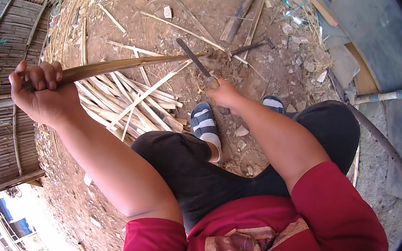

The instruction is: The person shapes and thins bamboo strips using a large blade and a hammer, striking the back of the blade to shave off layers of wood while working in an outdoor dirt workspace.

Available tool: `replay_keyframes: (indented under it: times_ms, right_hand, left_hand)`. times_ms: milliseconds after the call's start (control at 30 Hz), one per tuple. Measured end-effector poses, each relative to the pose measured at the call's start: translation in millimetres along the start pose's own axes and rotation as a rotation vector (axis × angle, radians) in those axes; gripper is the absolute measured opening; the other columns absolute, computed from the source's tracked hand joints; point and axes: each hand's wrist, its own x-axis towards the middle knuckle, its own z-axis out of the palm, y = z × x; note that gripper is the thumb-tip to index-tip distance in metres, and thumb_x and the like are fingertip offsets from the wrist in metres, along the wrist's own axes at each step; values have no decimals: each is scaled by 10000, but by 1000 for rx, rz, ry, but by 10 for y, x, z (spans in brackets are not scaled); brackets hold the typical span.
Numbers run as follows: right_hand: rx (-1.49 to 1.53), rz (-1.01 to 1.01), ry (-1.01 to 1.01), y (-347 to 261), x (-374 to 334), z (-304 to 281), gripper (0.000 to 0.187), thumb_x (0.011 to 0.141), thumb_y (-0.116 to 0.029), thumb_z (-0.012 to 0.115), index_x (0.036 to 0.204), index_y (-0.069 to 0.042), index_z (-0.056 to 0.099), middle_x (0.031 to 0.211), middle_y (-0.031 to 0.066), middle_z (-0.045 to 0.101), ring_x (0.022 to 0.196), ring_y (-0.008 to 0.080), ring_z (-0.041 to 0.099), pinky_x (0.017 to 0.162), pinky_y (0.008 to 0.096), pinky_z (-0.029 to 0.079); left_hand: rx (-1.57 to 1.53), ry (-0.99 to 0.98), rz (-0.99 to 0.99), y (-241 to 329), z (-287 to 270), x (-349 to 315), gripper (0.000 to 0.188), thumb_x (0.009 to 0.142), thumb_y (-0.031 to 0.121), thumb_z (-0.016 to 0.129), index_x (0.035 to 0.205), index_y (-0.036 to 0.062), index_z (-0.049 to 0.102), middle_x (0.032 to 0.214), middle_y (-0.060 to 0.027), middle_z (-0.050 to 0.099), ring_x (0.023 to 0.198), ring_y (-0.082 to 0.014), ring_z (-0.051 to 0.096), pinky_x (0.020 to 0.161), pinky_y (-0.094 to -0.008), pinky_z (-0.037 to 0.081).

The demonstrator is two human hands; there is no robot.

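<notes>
Above your knees, bamboo strip meets knife.
Your left hand (41, 92) has its fingers curled tight around the strip (123, 65); beyond them it reaches rightward to the knife (194, 61), whose handle your right hand (222, 93) grips, fingers wrapped.

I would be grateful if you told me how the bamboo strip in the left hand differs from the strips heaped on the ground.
The bamboo strip is held level in the air by the left hand, while the heaped strips lie crisscrossed on the dirt. The held one looks browner and broader; the heaped ones are paler and thinner. The knife in the right hand meets only the held strip. All are long, split bamboo.
</notes>
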Motion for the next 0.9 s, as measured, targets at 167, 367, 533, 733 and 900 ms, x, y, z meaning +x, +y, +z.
replay_keyframes:
  times_ms: [167,367,533,733,900]
  right_hand:
    - [5,47,-16,147,194,-53,425,824,-225,701,1167,13,622,1027,189,700,926,318,684,809,420,523]
    - [-75,-231,-60,-351,-31,77,429,818,-223,698,1163,19,619,1035,233,691,943,356,683,829,423,526]
    - [-105,-81,117,-135,-40,95,426,825,-228,699,1170,7,612,1053,232,692,992,368,687,864,439,529]
    - [-200,-156,45,-378,-178,145,417,838,-225,689,1181,0,610,1080,234,695,1014,388,681,885,447,530]
    - [-102,-152,73,-202,-82,108,389,836,-219,691,1151,-3,615,1068,230,695,1007,387,680,873,446,530]
  left_hand:
    - [-31,33,2,-6,110,-36,193,983,269,550,920,91,587,584,44,294,512,-96,303,525,-263,302]
    - [8,86,28,-25,41,-13,205,987,280,542,935,87,590,598,43,299,520,-98,300,529,-261,301]
    - [6,69,24,0,33,-54,204,986,279,541,938,86,590,606,36,300,525,-99,307,532,-269,311]
    - [51,110,46,-22,56,-11,200,984,268,533,946,78,584,607,36,299,524,-100,306,533,-267,309]
    - [12,76,26,0,83,-26,195,988,259,529,961,73,580,616,38,305,527,-100,308,534,-269,313]
